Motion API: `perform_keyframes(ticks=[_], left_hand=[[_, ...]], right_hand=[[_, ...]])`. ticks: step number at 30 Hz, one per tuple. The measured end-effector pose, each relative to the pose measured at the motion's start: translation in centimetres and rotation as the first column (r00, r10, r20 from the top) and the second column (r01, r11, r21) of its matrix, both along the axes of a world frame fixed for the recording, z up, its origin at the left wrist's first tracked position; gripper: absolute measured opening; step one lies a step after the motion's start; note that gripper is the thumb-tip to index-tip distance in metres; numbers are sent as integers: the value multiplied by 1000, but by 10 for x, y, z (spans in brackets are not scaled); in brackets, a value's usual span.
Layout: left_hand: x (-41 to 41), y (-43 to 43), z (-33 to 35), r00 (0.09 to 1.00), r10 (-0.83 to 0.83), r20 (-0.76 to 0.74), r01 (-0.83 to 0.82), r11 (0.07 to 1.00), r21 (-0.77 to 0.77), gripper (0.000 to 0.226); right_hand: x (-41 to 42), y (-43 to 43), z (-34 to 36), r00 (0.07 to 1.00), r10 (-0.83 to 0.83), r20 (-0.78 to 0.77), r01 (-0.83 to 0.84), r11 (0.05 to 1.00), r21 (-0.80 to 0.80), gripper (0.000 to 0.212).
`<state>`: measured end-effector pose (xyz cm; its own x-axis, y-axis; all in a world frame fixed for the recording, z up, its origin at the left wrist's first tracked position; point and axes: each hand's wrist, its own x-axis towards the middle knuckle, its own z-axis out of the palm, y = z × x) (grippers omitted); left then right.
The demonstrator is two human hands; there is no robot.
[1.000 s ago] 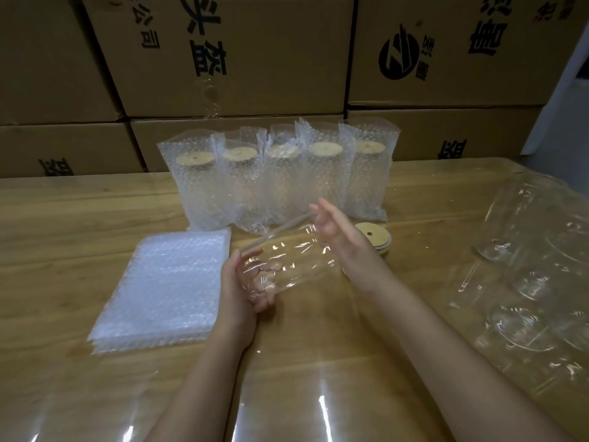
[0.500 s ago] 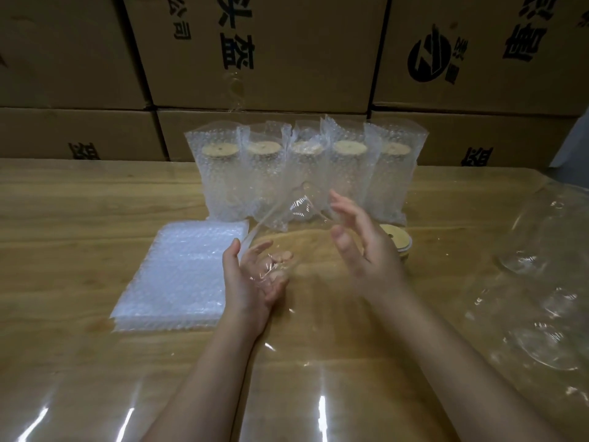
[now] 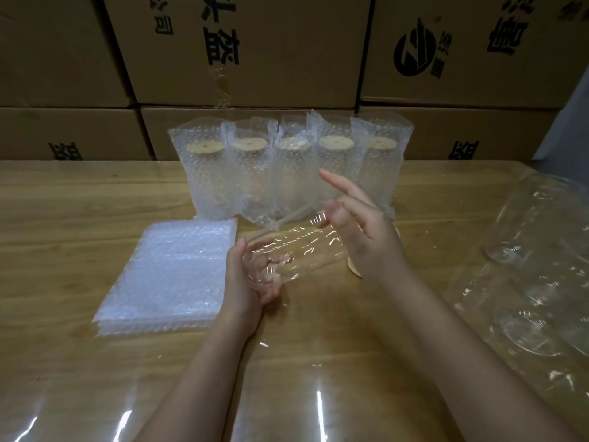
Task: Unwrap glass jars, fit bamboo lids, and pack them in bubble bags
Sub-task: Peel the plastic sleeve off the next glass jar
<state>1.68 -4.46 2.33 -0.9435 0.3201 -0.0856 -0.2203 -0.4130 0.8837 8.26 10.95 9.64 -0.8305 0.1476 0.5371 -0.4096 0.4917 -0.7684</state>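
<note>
A glass jar (image 3: 299,256) in clear film lies on its side above the table, between my hands. My left hand (image 3: 251,279) grips its near end, fingers curled round the base. At the far end my right hand (image 3: 360,231) has its thumb against the middle finger and seems to pinch the film, with the index finger pointing up. A pale straw-like stick (image 3: 280,222) lies along the jar's top. A stack of bamboo lids (image 3: 354,270) is mostly hidden behind my right hand. Flat bubble bags (image 3: 172,272) are stacked at the left.
Several packed jars in bubble bags (image 3: 287,173) stand in a row behind my hands. More film-wrapped glass jars (image 3: 541,282) lie at the right. Clear film (image 3: 318,403) covers the wooden table. Cardboard boxes (image 3: 242,52) form a wall at the back.
The jar was tipped up half a second ago and lies level between my hands again. My right hand rose and moved to the far end, its index finger lifted.
</note>
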Motion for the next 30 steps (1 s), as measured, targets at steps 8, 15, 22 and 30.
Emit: perform_keyframes(ticks=[8,15,22,30], left_hand=[[-4,-6,-2,996,-31,89,22,995,97,55],[-11,-5,-3,980,34,196,-69,982,176,51],[-6,5,-4,988,144,58,-146,989,38,50],[1,1,-4,999,27,-30,-30,993,-113,43]], right_hand=[[-9,5,-9,999,22,39,-19,996,-91,41],[-9,-13,-18,988,-74,137,71,997,23,50],[-7,-22,-21,972,-218,93,205,970,127,56],[-5,-8,-9,993,-118,-27,120,988,94,32]])
